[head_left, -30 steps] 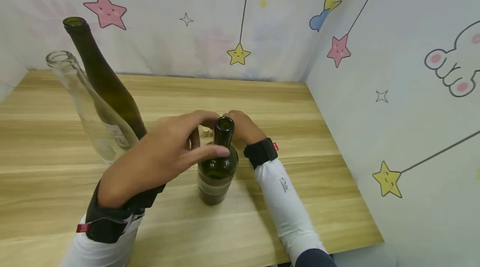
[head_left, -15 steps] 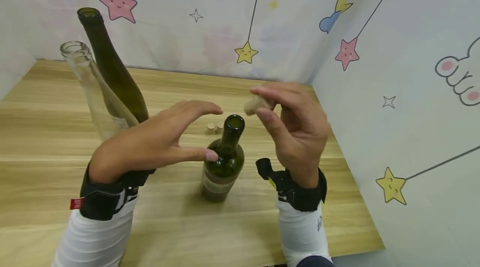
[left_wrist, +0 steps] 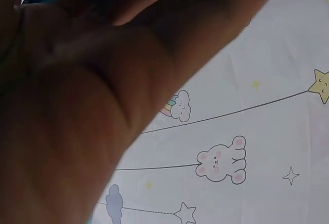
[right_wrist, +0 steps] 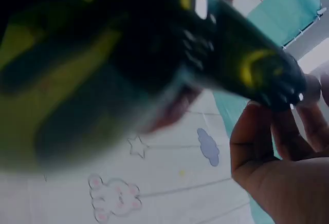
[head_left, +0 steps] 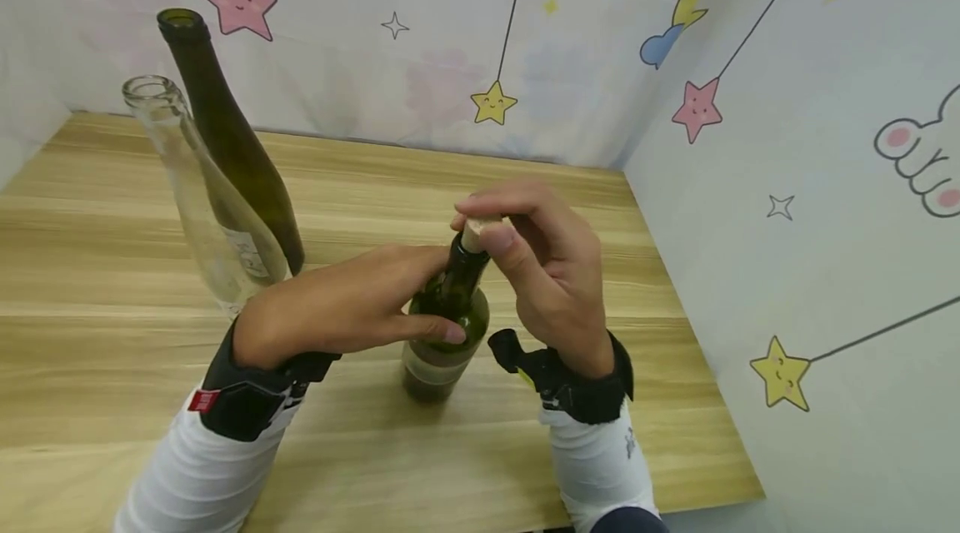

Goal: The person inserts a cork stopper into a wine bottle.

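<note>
A green wine bottle (head_left: 429, 373) stands upright on the wooden table, with a pale band round its body. My left hand (head_left: 341, 300) grips it below the mouth, thumb across the front of the shoulder and fingers passing behind the neck, mostly hidden. Between thumb and fingers of my right hand (head_left: 555, 279), a pale cork (head_left: 473, 233) is pinched at the bottle's mouth. In the right wrist view, the bottle neck (right_wrist: 252, 54) looms close and the cork (right_wrist: 310, 91) sits right at its rim. The left wrist view holds mostly the dark, blurred hand (left_wrist: 77, 106).
To the left, a clear glass bottle (head_left: 198, 200) stands in front of a tall dark green bottle (head_left: 232, 133), both near my left forearm. The wooden table (head_left: 360, 458) meets a patterned curtain (head_left: 337, 75) behind and on the right.
My right hand lifted the cork from behind the bottle, swung it right, then brought it left onto the mouth. My left hand moved right and closed round the bottle; the two small corks became hidden.
</note>
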Demonstrator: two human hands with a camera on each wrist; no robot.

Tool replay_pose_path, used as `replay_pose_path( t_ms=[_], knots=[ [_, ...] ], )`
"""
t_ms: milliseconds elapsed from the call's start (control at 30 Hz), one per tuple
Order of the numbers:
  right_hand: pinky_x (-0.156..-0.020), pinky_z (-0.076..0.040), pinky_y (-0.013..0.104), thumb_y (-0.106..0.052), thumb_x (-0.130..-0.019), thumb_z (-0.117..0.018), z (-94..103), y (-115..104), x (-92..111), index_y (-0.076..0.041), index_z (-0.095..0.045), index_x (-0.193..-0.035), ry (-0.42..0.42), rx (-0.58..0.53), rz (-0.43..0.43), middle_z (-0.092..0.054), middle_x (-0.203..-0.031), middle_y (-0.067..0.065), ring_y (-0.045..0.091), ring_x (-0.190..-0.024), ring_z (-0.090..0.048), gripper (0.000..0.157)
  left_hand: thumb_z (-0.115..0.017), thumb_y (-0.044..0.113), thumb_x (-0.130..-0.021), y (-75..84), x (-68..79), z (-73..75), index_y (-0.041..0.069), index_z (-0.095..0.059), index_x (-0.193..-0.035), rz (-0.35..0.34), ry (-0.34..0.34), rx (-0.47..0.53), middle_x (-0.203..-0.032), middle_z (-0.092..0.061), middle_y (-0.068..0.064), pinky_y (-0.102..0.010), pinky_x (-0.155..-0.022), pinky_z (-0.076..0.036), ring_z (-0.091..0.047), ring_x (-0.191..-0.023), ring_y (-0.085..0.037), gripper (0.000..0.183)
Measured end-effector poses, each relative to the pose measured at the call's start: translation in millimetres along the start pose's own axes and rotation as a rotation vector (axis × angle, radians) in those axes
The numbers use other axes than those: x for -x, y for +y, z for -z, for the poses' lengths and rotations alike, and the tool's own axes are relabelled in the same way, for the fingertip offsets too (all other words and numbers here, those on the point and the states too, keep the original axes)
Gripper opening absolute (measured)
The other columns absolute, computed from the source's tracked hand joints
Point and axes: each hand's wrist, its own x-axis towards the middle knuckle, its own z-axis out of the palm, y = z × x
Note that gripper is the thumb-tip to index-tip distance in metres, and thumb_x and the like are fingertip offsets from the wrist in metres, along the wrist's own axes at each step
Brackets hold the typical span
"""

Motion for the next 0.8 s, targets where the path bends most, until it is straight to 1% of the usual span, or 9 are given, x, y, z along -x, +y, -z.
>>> replay_pose_path(
  t_ms=[33,100,167,200,267,333,400,500,800],
  knots=[
    [-0.081,-0.052,0.028,-0.033,-0.104,-0.052,-2.9,1.7,-0.1,0.011,-0.058,-0.102,-0.016,-0.071,-0.049,-0.064,-0.091,0.021,0.028,-0.090,-0.063,0.044,-0.076,0.032,-0.089,-0.6,0.4,-0.2,0.011,-0.057,-0.118,-0.005,0.002,-0.007,-0.105,-0.066,0.003,-0.036,-0.083,-0.058,-0.065,-0.097,-0.011,0.041],
    [-0.078,-0.052,0.030,-0.035,-0.106,-0.047,-9.1,5.1,-0.7,-0.002,-0.054,-0.104,-0.038,-0.233,-0.154,-0.066,-0.089,0.014,0.025,-0.086,-0.064,0.034,-0.076,0.032,-0.089,-2.0,1.5,-0.9,0.007,-0.054,-0.126,-0.007,0.000,-0.014,-0.115,-0.066,-0.001,-0.039,-0.089,-0.058,-0.065,-0.106,-0.014,0.050],
    [-0.074,-0.053,0.032,-0.030,-0.107,-0.039,-13.9,7.3,-1.6,-0.013,-0.051,-0.103,-0.044,-0.381,-0.248,-0.066,-0.084,0.010,0.025,-0.079,-0.064,0.021,-0.076,0.031,-0.089,-3.2,1.7,-1.9,0.007,-0.054,-0.130,-0.016,-0.002,-0.009,-0.122,-0.064,-0.003,-0.041,-0.094,-0.057,-0.063,-0.112,-0.015,0.053],
    [-0.071,-0.054,0.033,-0.026,-0.106,-0.037,-15.5,8.1,-1.8,-0.012,-0.049,-0.100,-0.039,-0.439,-0.285,-0.065,-0.081,0.008,0.024,-0.074,-0.063,0.019,-0.076,0.031,-0.089,-3.6,1.8,-2.3,0.007,-0.054,-0.133,-0.018,-0.005,-0.003,-0.125,-0.063,-0.004,-0.041,-0.096,-0.056,-0.062,-0.114,-0.015,0.054],
    [-0.061,-0.052,0.032,-0.018,-0.100,-0.034,-17.2,9.1,-1.2,-0.013,-0.049,-0.096,-0.018,-0.498,-0.328,-0.063,-0.073,0.006,0.022,-0.064,-0.059,0.016,-0.076,0.031,-0.089,-4.4,1.4,-3.2,0.009,-0.053,-0.134,-0.008,-0.014,0.012,-0.128,-0.061,-0.003,-0.041,-0.097,-0.054,-0.060,-0.115,-0.015,0.055],
    [-0.053,-0.047,0.030,-0.013,-0.095,-0.031,-18.2,9.7,-0.4,-0.014,-0.050,-0.095,0.004,-0.526,-0.334,-0.059,-0.069,0.005,0.021,-0.057,-0.053,0.019,-0.076,0.031,-0.089,-4.9,0.7,-3.8,0.012,-0.058,-0.125,0.007,-0.021,0.023,-0.121,-0.062,-0.001,-0.039,-0.094,-0.055,-0.061,-0.110,-0.014,0.044],
    [-0.048,-0.042,0.029,-0.012,-0.094,-0.032,-19.8,10.7,-0.4,-0.014,-0.051,-0.095,0.017,-0.554,-0.312,-0.056,-0.066,0.005,0.021,-0.054,-0.048,0.019,-0.077,0.031,-0.088,-4.9,0.6,-3.9,0.013,-0.058,-0.120,0.027,-0.025,0.023,-0.117,-0.061,-0.001,-0.038,-0.091,-0.054,-0.060,-0.107,-0.014,0.041],
    [-0.046,-0.037,0.029,-0.010,-0.094,-0.032,-22.5,12.2,-2.2,-0.014,-0.053,-0.095,0.033,-0.578,-0.269,-0.054,-0.062,0.005,0.021,-0.052,-0.044,0.021,-0.077,0.031,-0.087,-4.7,1.3,-3.1,0.014,-0.059,-0.113,0.050,-0.027,0.014,-0.112,-0.061,-0.001,-0.037,-0.089,-0.054,-0.059,-0.104,-0.015,0.036],
    [-0.044,-0.037,0.030,-0.006,-0.095,-0.035,-24.1,15.9,-7.4,-0.014,-0.056,-0.098,0.017,-0.569,-0.194,-0.053,-0.061,0.006,0.022,-0.050,-0.043,0.023,-0.079,0.033,-0.086,-4.9,1.7,-0.2,0.015,-0.061,-0.111,0.050,-0.017,0.013,-0.112,-0.061,0.000,-0.036,-0.088,-0.054,-0.059,-0.102,-0.014,0.036]
  ],
)
